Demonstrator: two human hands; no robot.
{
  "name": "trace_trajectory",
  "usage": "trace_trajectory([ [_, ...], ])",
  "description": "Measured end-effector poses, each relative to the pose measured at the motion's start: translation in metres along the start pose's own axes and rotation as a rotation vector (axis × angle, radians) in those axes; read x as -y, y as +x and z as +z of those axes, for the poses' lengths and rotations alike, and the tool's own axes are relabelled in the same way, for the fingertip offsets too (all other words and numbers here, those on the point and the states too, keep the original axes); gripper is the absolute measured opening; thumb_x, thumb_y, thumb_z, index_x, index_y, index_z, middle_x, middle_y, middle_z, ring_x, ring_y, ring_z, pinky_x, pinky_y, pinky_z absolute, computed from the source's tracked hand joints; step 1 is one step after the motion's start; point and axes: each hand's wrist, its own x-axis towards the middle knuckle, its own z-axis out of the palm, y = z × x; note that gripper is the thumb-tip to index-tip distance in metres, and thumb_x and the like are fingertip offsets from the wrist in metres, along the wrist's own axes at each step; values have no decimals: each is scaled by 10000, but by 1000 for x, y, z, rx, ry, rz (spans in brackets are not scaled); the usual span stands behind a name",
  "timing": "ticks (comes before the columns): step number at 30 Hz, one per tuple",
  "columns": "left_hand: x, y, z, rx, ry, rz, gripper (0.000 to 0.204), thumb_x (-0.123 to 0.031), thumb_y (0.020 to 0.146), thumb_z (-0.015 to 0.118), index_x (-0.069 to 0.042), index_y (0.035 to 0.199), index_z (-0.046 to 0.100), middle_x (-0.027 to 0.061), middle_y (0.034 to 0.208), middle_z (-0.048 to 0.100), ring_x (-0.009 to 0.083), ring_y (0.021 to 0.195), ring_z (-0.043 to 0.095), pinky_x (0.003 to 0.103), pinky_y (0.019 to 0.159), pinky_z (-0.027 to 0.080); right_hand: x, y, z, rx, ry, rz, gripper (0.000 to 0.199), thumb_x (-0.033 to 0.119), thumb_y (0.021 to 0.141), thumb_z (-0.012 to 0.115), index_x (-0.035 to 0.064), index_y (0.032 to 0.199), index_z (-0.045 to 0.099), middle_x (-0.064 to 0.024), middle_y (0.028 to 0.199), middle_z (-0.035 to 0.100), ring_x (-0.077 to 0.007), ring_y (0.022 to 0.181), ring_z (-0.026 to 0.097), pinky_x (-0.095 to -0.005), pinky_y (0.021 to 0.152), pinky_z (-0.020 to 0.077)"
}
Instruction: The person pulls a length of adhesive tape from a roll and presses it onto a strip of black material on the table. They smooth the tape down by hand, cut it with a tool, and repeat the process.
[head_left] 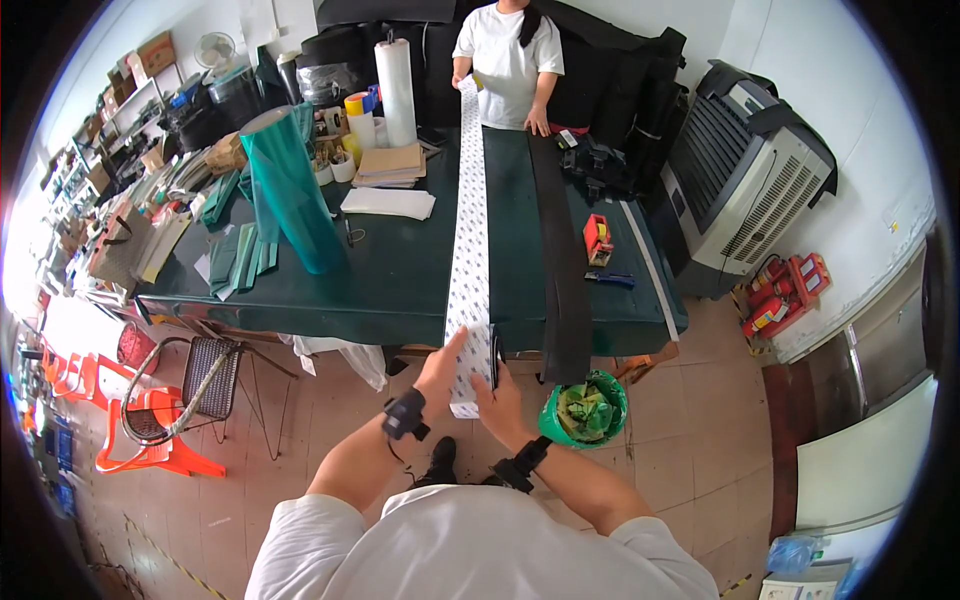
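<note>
Both hands grip the near end of a long white patterned strip (470,240): the left hand (440,372) pinches its left edge, fingers closed on it, and the right hand (497,397) clasps the lower end from the right. That strip runs up across the dark green table (400,270) to a co-worker's hands at the far side (white shirt). Right of the strip lies a black band (560,260), then a small red box (597,238). Left of the strip stands a teal roll (290,190). Below the table's near edge sits a green bin (585,410).
</note>
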Motion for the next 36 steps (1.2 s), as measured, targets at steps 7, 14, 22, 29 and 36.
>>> trace_trajectory([
  [7,66,-7,-6,-310,805,700,668,-505,875,711,85,1148,557,265,985,679,376,939,682,444,796,532,-13,71,-26,329,839,743,545,483,926,625,6,1188,639,-138,1045,718,-284,898,689,-400,792,528],
  [14,62,-1,-19,-106,923,790,649,-454,919,690,44,1272,467,214,1094,648,282,995,651,419,861,522,-10,76,-12,166,523,849,580,472,921,641,-15,1235,609,-140,1030,722,-240,910,691,-362,815,522],
  [22,-10,0,10,122,-78,17,577,-405,924,695,9,1302,554,142,1124,658,227,1015,642,350,875,517,-20,8,4,-27,30,67,677,519,901,653,-84,1204,593,-264,1039,688,-324,955,701,-403,789,538],
  [29,57,31,-17,-266,393,375,634,-507,879,708,67,1133,615,195,1006,695,267,891,682,384,773,536,-40,47,-6,258,594,487,670,525,929,626,-55,1261,570,-193,1109,699,-295,912,691,-360,813,529],
  [36,84,-1,-23,-236,642,713,615,-494,879,712,76,1085,601,225,1001,686,297,912,686,400,803,533,-38,70,-2,249,580,779,618,514,940,616,-22,1248,613,-158,1117,704,-280,942,681,-355,823,521],
])
